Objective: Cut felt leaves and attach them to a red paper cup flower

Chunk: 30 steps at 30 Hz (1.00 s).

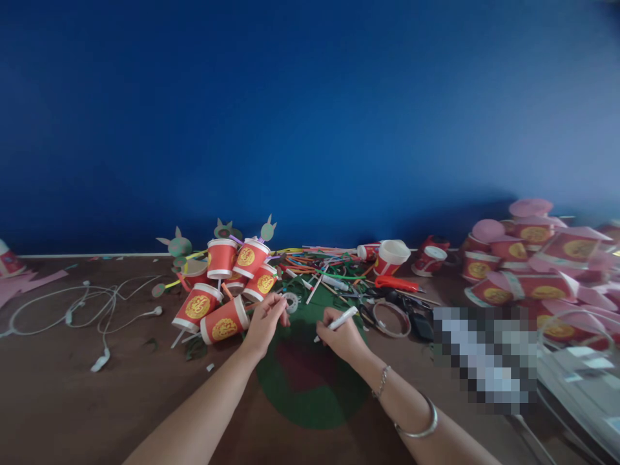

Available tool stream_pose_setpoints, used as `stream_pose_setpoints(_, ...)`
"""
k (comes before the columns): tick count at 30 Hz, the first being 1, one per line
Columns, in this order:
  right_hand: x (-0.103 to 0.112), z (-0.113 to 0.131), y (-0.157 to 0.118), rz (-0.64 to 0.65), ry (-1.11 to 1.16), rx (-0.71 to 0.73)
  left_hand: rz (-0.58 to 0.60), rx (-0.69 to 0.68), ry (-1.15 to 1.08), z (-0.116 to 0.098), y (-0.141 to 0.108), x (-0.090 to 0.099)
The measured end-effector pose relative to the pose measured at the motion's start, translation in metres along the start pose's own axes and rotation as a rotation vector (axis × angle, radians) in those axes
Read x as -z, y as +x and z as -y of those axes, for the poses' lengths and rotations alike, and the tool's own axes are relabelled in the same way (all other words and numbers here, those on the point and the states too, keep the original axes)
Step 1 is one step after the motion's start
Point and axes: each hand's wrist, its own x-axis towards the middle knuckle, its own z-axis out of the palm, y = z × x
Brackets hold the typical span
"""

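Observation:
My right hand (pixel 343 336) grips a white marker pen (pixel 345 316), its tip slanting down to the left over a dark green round sheet (pixel 314 410). Across from it, my left hand (pixel 265 323) has thumb and fingers pinched together above the sheet's left side. A small pale ring-shaped disc (pixel 291 302) shows right at those fingertips; I cannot tell whether they hold it or something smaller. A dull red patch (pixel 307 367) lies on the sheet below both hands. Left of my left hand are red paper cups (pixel 225 321) with gold print, several bearing green animal-head cutouts (pixel 268 228) on sticks.
Coloured sticks (pixel 314 261) and green scraps pile up behind my hands. A red-handled tool (pixel 397 284), a tape roll (pixel 391 319) and a white cup (pixel 393 252) are to the right. Pink-topped cups (pixel 530 258) crowd the far right. White earphones (pixel 101 358) lie left, before a blue wall (pixel 310 129).

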Motion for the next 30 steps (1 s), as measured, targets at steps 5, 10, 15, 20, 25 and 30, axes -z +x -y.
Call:
stream_pose_setpoints(5, -0.0001, 0.0004, -0.0001, 0.002, 0.002, -0.006, 0.003, 0.001, -0.014, 0.0018, 0.0003, 0.0009)
stream_pose_setpoints(10, 0.0002, 0.0006, -0.0004, 0.006, 0.003, 0.006, -0.008, 0.005, -0.023, 0.0011, 0.0006, 0.0003)
stream_pose_setpoints(15, 0.0001, 0.0026, -0.0007, -0.003, 0.016, 0.004, -0.027, 0.031, -0.020, 0.0002, 0.0007, -0.0006)
stream_pose_setpoints(20, 0.0000, 0.0033, -0.0010, -0.002, 0.002, 0.005, -0.021, 0.003, 0.032, 0.0004, 0.0009, -0.0002)
stream_pose_setpoints(25, 0.0005, 0.0040, -0.0010, -0.007, 0.006, 0.011, -0.010, 0.000, 0.004, 0.0029, 0.0017, 0.0007)
stream_pose_setpoints(30, 0.0009, 0.0042, -0.0012, 0.002, 0.006, 0.019, -0.015, -0.005, 0.050, 0.0026, 0.0014, 0.0017)
